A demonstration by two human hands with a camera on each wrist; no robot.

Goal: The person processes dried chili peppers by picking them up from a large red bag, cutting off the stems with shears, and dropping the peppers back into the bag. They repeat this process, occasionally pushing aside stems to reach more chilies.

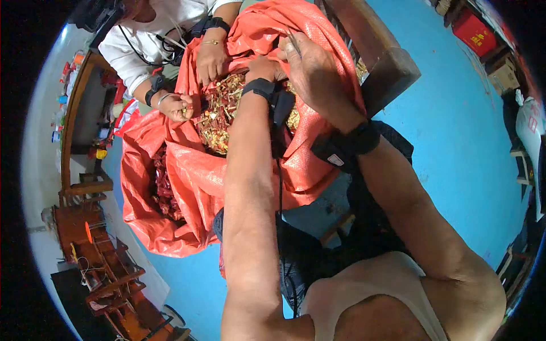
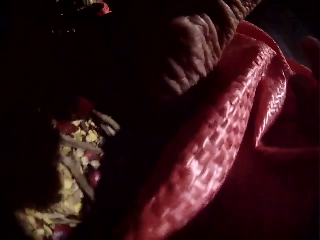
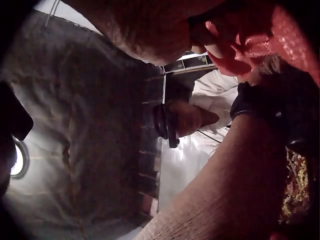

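A large red-orange woven sack (image 1: 318, 136) lies wide before me, holding a mix of dried red chilies, pale stems and yellow seeds (image 1: 219, 116). My left hand (image 1: 265, 69) reaches into it over the mix; its fingers are mostly hidden, and I cannot tell whether they grip anything. At the sack's right side, my right hand (image 1: 310, 71) pinches a thin dark strip (image 1: 293, 42) between thumb and fingers. In the left wrist view, seeds and stem bits (image 2: 72, 185) show beside a fold of the sack (image 2: 210, 155).
Opposite me a person in white (image 1: 128, 57) has one hand (image 1: 211, 61) at the mix and another (image 1: 176, 108) at the sack's left edge. Dark red chilies (image 1: 165, 193) fill an opening at lower left. A wooden bench (image 1: 387, 74) stands on the blue floor (image 1: 455, 148).
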